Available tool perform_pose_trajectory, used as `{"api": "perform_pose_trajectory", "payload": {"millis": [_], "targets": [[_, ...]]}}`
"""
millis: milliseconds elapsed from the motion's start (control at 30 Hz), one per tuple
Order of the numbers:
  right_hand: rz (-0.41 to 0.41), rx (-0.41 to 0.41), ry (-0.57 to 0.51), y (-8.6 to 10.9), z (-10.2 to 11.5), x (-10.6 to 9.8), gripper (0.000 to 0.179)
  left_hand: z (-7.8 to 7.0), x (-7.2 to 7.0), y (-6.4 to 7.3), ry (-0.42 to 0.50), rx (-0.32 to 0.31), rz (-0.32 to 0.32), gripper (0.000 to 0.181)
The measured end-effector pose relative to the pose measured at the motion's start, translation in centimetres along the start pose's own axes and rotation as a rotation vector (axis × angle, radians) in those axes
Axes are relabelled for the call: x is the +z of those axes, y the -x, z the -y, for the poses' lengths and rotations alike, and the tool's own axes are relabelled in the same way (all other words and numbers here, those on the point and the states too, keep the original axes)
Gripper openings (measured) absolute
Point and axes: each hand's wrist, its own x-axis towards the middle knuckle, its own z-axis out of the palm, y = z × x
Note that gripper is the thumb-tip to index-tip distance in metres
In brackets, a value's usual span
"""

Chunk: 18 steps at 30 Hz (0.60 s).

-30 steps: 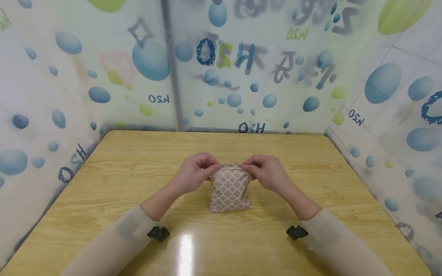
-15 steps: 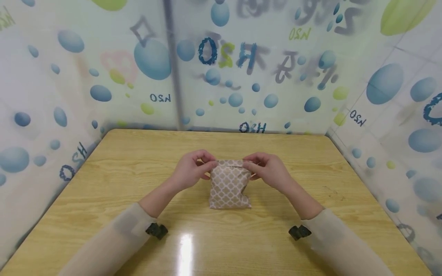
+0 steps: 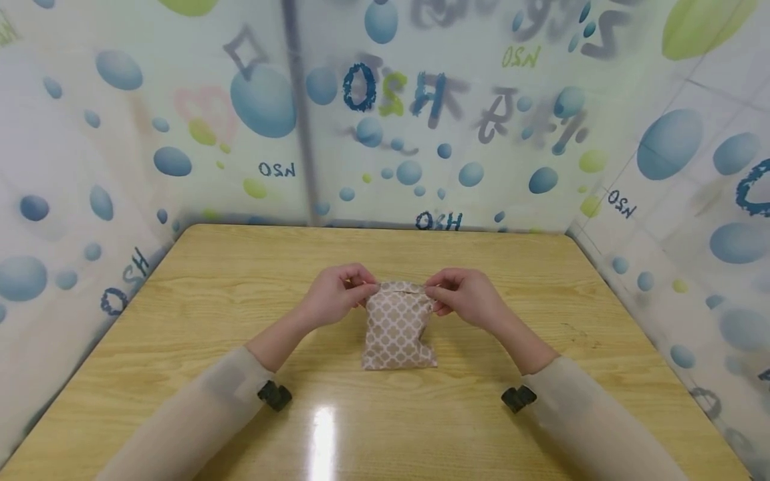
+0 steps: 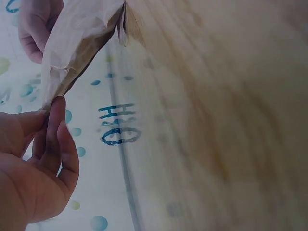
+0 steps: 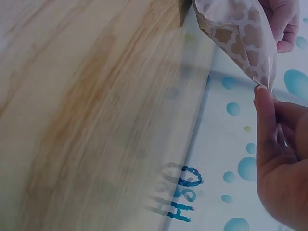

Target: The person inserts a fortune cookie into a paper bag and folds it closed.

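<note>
A small paper bag (image 3: 397, 329), tan with a white lattice pattern, stands in the middle of the head view with its top edge folded over. My left hand (image 3: 339, 294) pinches the top left corner between thumb and fingers. At the opposite corner, my right hand (image 3: 464, 296) pinches the top edge in the same way. The left wrist view shows the bag's (image 4: 79, 43) corner caught between the thumb and fingertips. In the right wrist view the patterned side of the bag (image 5: 240, 38) tapers down to the right thumb and fingers. The bag's contents are hidden.
The bag is over a light wooden table (image 3: 240, 267) with a glare spot near the front. Behind it and at both sides rise walls (image 3: 511, 133) printed with blue and green bubbles. A dark clip-like device (image 3: 275, 395) sits at each sleeve cuff.
Both hands and the bag's top edge rose slightly, then came down a little. Both hands keep their pinch on the top corners throughout.
</note>
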Motion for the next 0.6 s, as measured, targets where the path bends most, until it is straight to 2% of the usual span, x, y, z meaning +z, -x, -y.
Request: {"api": "perform_pose_trajectory", "payload": {"millis": [100, 200, 400, 600], "targets": [[0.016, 0.033, 0.005, -0.8, 0.1, 0.0, 0.018, 0.5, -0.2, -0.5, -0.04, -0.011, 0.002, 0.008], [0.027, 0.077, -0.021, -1.4, 0.3, 0.0, 0.02, 0.9, -0.3, -0.9, -0.046, -0.054, 0.004, 0.01], [0.051, 0.138, -0.14, -2.3, 0.2, 0.0, 0.027, 1.6, -0.7, -1.3, 0.063, -0.163, -0.025, 0.02], [0.073, 0.123, -0.153, -2.4, -0.2, -0.4, 0.03, 1.5, -1.3, -1.3, 0.129, -0.18, 0.003, 0.023]]}}
